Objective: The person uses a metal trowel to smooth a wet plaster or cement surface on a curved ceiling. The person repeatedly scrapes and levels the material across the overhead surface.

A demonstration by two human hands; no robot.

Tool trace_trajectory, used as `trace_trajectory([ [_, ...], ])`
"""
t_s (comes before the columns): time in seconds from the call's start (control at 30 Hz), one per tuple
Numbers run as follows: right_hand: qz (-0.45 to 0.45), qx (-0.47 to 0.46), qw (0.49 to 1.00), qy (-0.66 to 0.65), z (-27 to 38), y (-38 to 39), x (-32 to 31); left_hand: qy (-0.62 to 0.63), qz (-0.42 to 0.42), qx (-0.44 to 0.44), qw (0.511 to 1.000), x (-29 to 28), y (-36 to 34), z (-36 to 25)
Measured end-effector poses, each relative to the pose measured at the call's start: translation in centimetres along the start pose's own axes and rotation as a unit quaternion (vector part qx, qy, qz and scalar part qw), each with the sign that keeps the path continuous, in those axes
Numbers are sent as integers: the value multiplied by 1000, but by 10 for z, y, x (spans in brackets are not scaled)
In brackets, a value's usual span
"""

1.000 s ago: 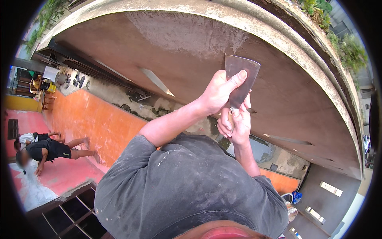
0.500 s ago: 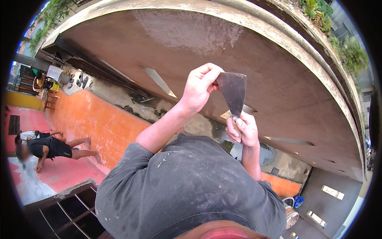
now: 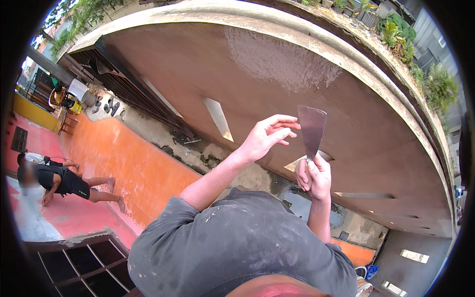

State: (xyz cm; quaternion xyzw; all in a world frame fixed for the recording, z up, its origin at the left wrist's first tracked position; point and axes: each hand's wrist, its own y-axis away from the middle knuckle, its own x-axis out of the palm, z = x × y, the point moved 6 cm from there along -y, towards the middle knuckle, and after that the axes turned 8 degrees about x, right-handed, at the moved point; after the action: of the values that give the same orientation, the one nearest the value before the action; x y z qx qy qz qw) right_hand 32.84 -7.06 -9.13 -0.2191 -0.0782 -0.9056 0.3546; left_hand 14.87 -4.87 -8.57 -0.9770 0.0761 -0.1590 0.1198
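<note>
My right hand [image 3: 314, 179] is wrapped round the handle of a scraper [image 3: 312, 129], whose wide dark metal blade points up and away from me. Most of the handle is hidden in my fingers. To the left of the blade, my left hand [image 3: 269, 138] is raised with its fingers apart, close to the blade's edge, and holds nothing. Beyond both hands stands a brown plastered wall [image 3: 198, 64] with a rough, paler patch [image 3: 277, 54] near its top.
Slots pierce the wall, such as a tall opening [image 3: 217, 119]. An orange floor [image 3: 128, 153] runs along the left. Two people work there by a pink wall, one a person in black [image 3: 69, 183]. Shoes [image 3: 111, 106] lie farther off. A bucket [image 3: 364, 287] stands at lower right.
My left hand has come off the blade, and its fingers have spread. The scraper stays in my right hand, now a little farther right and lower. The whole view has shifted slightly.
</note>
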Motion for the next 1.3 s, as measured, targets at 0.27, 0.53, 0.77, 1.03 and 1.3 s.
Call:
trace_trajectory([
  [0.27,-138,-132,887,421,-25,-46,85,31,68,46,996,-27,54,-14],
  [0.53,-146,-50,948,278,-104,-68,166,49,-96,81,991,-119,106,-34],
  [0.77,90,102,974,-180,-144,-81,176,-7,8,131,991,-148,112,-54],
  [1.03,-3,11,990,-144,-95,-79,137,-316,-105,362,870,-144,87,-93],
  [1.3,54,-11,980,-192,-72,-89,113,-612,59,433,659,-94,39,-75],
])
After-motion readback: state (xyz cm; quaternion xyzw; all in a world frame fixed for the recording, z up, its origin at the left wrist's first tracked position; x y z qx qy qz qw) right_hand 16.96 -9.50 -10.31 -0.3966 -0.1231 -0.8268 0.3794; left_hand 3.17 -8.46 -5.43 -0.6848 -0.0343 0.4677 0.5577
